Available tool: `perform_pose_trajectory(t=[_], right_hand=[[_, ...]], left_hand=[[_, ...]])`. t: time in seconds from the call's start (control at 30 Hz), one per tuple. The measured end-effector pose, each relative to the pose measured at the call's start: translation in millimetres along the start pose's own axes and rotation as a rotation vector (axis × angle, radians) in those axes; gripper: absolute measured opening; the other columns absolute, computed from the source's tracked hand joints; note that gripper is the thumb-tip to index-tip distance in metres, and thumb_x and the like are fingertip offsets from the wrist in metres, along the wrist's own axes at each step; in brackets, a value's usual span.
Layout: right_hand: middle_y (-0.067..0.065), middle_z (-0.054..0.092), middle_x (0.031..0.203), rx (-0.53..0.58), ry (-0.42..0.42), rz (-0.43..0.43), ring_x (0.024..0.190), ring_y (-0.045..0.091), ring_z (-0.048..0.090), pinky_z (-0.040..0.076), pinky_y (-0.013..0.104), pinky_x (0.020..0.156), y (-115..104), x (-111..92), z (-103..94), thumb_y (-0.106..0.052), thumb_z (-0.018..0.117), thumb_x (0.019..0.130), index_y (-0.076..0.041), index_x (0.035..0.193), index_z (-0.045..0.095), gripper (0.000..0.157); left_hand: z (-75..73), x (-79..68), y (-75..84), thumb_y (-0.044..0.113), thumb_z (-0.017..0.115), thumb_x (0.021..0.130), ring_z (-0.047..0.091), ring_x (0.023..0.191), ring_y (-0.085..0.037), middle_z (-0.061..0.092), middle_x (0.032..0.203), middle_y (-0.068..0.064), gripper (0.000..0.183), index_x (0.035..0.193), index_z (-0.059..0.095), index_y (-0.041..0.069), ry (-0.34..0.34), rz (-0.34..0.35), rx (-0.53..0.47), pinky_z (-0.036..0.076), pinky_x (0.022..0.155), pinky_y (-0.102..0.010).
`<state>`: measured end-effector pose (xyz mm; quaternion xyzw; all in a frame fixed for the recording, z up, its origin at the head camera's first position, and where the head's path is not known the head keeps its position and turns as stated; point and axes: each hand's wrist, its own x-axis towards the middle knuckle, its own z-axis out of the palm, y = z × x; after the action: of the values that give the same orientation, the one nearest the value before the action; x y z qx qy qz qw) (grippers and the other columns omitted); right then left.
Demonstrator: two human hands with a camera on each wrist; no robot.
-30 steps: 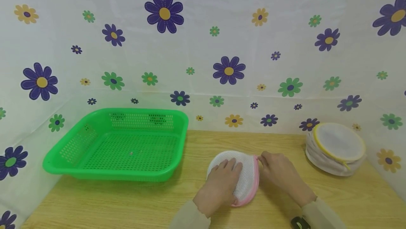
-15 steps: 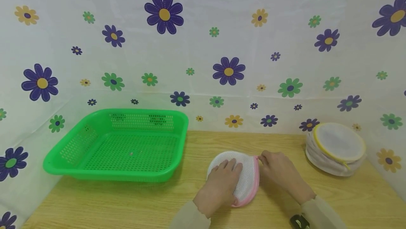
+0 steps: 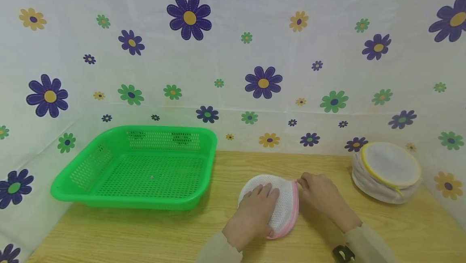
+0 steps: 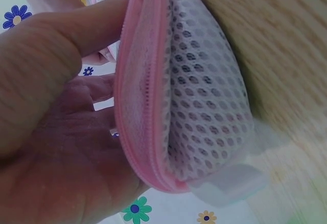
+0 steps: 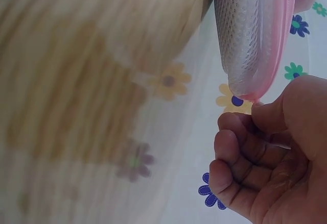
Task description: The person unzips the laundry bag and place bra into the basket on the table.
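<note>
A white mesh laundry bag (image 3: 285, 202) with a pink zipper edge lies on the table in the head view. My left hand (image 3: 253, 212) holds it from above, fingers spread over the mesh and thumb at the near end of the pink edge. In the left wrist view the thumb (image 4: 97, 25) lies against the pink zipper (image 4: 148, 86), and the other fingers pass behind the bag. At the far end of the zipper, my right hand (image 3: 322, 196) pinches a small pink tip (image 5: 254, 99) between thumb and curled index finger; the fingertips largely hide it.
To the left stands a green perforated plastic basket (image 3: 207, 174) with tiny specks on its floor. A round whitish fabric bag with yellow trim (image 3: 391, 164) sits at the back right. A flower-print sheet (image 3: 233, 60) hangs behind the wooden table (image 3: 145, 234).
Both hands keep their places on the mesh laundry bag. The head view has tilted very slightly; nothing else has visibly moved.
</note>
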<state>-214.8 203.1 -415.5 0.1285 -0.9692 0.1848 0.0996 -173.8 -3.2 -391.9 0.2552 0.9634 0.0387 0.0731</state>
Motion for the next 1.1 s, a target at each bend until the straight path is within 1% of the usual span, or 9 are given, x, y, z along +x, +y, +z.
perform_pose_trajectory(t=[0.17,0.43,0.6,0.73,0.8,0.93,1.1], right_hand=[[0.003,0.06,0.067,-0.002,-0.006,0.005,0.057,0.011,0.05,0.046,0.026,0.055,-0.4,1.1,-0.6,-0.013,0.06,0.1,0.001,0.095,0.071,0.018],[0.004,0.063,0.069,-0.017,-0.057,0.034,0.059,0.013,0.053,0.05,0.03,0.059,-0.8,3.7,-2.3,-0.016,0.061,0.099,0.001,0.095,0.072,0.021],[0.002,0.058,0.065,-0.024,-0.094,0.055,0.059,0.014,0.051,0.045,0.029,0.055,-0.5,7.6,-1.4,-0.017,0.061,0.099,-0.003,0.085,0.07,0.021],[0.002,0.059,0.067,-0.013,-0.129,0.066,0.06,0.014,0.05,0.043,0.029,0.054,0.0,9.5,-1.5,-0.015,0.062,0.098,-0.004,0.084,0.07,0.02],[0.002,0.061,0.068,-0.013,-0.148,0.07,0.06,0.014,0.05,0.044,0.029,0.055,0.7,10.3,-1.1,-0.015,0.062,0.098,-0.004,0.086,0.072,0.019],[0.002,0.061,0.068,-0.006,-0.169,0.075,0.061,0.014,0.051,0.045,0.03,0.056,1.6,10.8,-0.1,-0.016,0.062,0.098,-0.004,0.085,0.072,0.02],[0.002,0.062,0.069,0.031,-0.19,0.093,0.062,0.015,0.052,0.046,0.029,0.056,1.1,9.7,-1.2,-0.015,0.061,0.099,-0.003,0.086,0.073,0.021]], left_hand=[[-0.4,-0.1,-0.2,0.037,0.095,0.069,0.043,0.148,-0.03,0.042,0.161,-0.009,0.102,0.152,0.041,0.013,-0.001,0.003,-0.001,0.043,0.117,-0.047],[-0.4,-0.3,0.3,0.036,0.095,0.069,0.043,0.147,-0.03,0.042,0.161,-0.01,0.101,0.151,0.041,0.013,0.003,0.008,-0.005,0.043,0.117,-0.046],[0.8,-0.2,0.3,0.036,0.095,0.069,0.043,0.147,-0.029,0.042,0.161,-0.009,0.101,0.151,0.041,0.013,0.006,0.005,-0.004,0.042,0.118,-0.045],[1.0,-0.3,1.0,0.035,0.095,0.069,0.044,0.147,-0.029,0.043,0.16,-0.01,0.1,0.151,0.042,0.013,0.012,0.008,-0.002,0.042,0.118,-0.045],[0.8,-0.5,1.4,0.035,0.095,0.069,0.044,0.147,-0.03,0.044,0.16,-0.01,0.1,0.15,0.042,0.013,0.014,0.011,-0.002,0.042,0.118,-0.046],[0.6,-0.9,1.7,0.035,0.095,0.069,0.045,0.146,-0.03,0.044,0.159,-0.01,0.098,0.15,0.043,0.013,0.016,0.018,-0.004,0.043,0.117,-0.046],[-0.8,-1.4,1.6,0.037,0.094,0.07,0.045,0.146,-0.03,0.043,0.16,-0.011,0.099,0.151,0.042,0.012,0.013,0.027,0.004,0.043,0.117,-0.046]])
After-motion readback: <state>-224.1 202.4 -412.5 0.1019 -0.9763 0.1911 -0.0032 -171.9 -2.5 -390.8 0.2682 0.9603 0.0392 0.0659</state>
